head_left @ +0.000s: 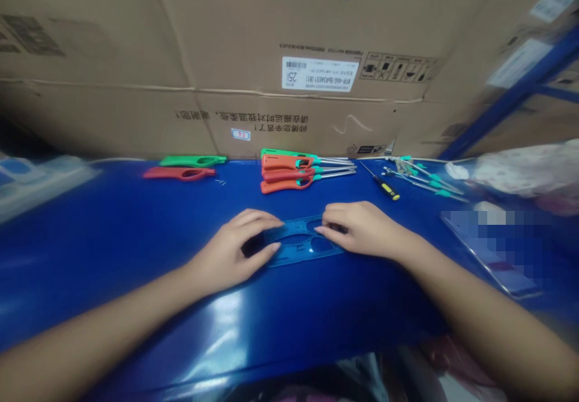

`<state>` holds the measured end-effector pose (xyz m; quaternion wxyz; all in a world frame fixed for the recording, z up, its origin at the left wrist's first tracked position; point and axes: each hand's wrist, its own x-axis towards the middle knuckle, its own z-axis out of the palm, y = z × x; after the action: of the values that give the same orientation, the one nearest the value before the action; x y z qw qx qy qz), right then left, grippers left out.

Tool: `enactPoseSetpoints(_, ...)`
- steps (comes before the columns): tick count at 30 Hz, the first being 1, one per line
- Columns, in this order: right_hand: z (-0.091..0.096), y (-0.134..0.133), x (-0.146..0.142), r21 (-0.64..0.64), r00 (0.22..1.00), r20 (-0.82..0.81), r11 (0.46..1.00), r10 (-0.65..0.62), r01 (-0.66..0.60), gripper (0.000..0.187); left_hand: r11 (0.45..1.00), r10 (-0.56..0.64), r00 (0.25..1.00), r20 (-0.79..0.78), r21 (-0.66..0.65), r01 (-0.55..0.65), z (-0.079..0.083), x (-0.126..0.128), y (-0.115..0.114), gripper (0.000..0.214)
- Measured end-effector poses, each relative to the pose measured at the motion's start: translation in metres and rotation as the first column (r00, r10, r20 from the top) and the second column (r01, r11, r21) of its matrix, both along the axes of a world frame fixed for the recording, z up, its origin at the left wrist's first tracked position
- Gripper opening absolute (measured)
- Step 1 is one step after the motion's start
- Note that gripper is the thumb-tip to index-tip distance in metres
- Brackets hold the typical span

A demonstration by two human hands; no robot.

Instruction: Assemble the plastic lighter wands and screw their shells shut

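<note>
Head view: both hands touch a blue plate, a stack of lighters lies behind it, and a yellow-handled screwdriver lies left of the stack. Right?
One detail is wrong. The head view shows the screwdriver right of the lighters, not left. The rest holds: the left hand and right hand touch the blue plate, with the stack behind it.

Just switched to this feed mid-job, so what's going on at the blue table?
A person has both bare hands on a flat blue plastic piece with cut-outs, lying on the blue table. The left hand cups its left end between fingers and thumb; the right hand rests fingertips on its right end. Behind lie stacked orange and green lighters, and a screwdriver to their right.
</note>
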<state>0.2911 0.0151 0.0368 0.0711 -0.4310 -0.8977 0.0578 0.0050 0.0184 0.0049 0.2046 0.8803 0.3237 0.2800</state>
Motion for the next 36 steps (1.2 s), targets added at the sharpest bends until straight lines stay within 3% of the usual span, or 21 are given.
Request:
enactPoseSetpoints(4,0.006,0.011,0.015,0.09,0.993,-0.063,0.99,-0.102,0.107,0.025,0.993,-0.097,0.99,-0.106,0.059,0.104,0.0,-0.002,-0.003,0.04)
enactPoseSetpoints(7,0.013,0.028,0.043,0.201,0.943,-0.089,0.921,-0.321,0.333,0.022,0.99,-0.116,0.982,-0.148,0.067,0.127,-0.003,-0.002,-0.002,0.048)
enactPoseSetpoints(9,0.018,0.039,0.067,0.216,0.842,-0.018,0.82,-0.54,0.53,0.021,0.987,-0.129,0.978,-0.166,0.075,0.143,-0.004,-0.002,-0.002,0.049)
enactPoseSetpoints(10,0.019,0.044,0.08,0.202,0.728,0.028,0.717,-0.685,0.667,0.021,0.985,-0.138,0.976,-0.17,0.08,0.154,-0.004,-0.002,-0.001,0.05)
enactPoseSetpoints(11,0.019,0.048,0.093,0.164,0.564,0.071,0.568,-0.822,0.807,0.023,0.983,-0.146,0.974,-0.172,0.084,0.162,-0.004,-0.002,-0.001,0.049)
enactPoseSetpoints(12,0.019,0.052,0.106,0.152,0.454,0.088,0.462,-0.887,0.874,0.025,0.982,-0.152,0.973,-0.171,0.088,0.169,-0.003,-0.001,-0.002,0.049)
enactPoseSetpoints(13,0.018,0.054,0.118,0.148,0.381,0.099,0.392,-0.919,0.908,0.029,0.981,-0.155,0.973,-0.17,0.092,0.172,-0.003,-0.001,-0.002,0.048)
enactPoseSetpoints(15,0.014,0.059,0.138,0.134,0.269,0.123,0.284,-0.955,0.949,0.036,0.98,-0.153,0.973,-0.171,0.103,0.172,-0.002,0.0,-0.003,0.047)
enactPoseSetpoints(18,0.006,0.063,0.157,0.098,0.176,0.152,0.192,-0.973,0.977,0.036,0.975,-0.15,0.97,-0.191,0.132,0.177,-0.001,0.0,-0.003,0.046)
enactPoseSetpoints(21,-0.001,0.067,0.164,0.065,0.145,0.171,0.158,-0.975,0.985,0.034,0.972,-0.151,0.967,-0.204,0.149,0.183,-0.001,0.0,-0.003,0.043)
enactPoseSetpoints(24,-0.005,0.068,0.165,0.048,0.148,0.162,0.157,-0.976,0.986,0.034,0.97,-0.154,0.967,-0.203,0.153,0.187,-0.001,0.001,-0.003,0.039)
enactPoseSetpoints(36,0.001,0.063,0.155,0.14,0.283,-0.095,0.269,-0.954,0.953,0.019,0.953,-0.141,0.961,-0.236,0.23,0.196,0.0,-0.001,-0.002,0.033)
